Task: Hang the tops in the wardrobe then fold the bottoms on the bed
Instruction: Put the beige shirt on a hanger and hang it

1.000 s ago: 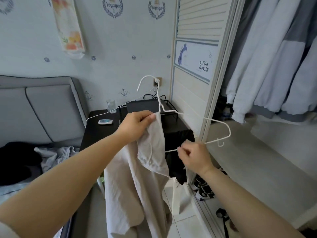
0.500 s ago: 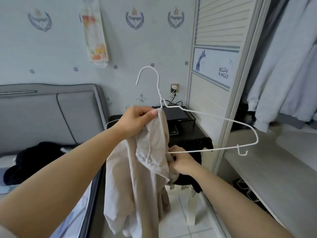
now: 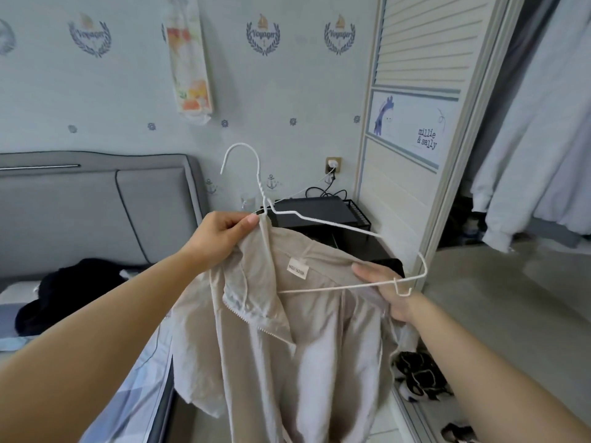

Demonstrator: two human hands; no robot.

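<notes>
left hand (image 3: pixel 224 233) pinching beige top (image 3: pixel 287 330) and white hanger (image 3: pixel 319 225), right hand (image 3: pixel 388 289) gripping its collar, door sticker (image 3: pixel 427 139) reads "millie & sally"

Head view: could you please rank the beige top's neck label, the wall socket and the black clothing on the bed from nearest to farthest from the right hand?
Measured from the right hand:
1. Neck label, just to its left on the beige top.
2. Wall socket, above it on the wall.
3. Black clothing, far left on the bed.
</notes>
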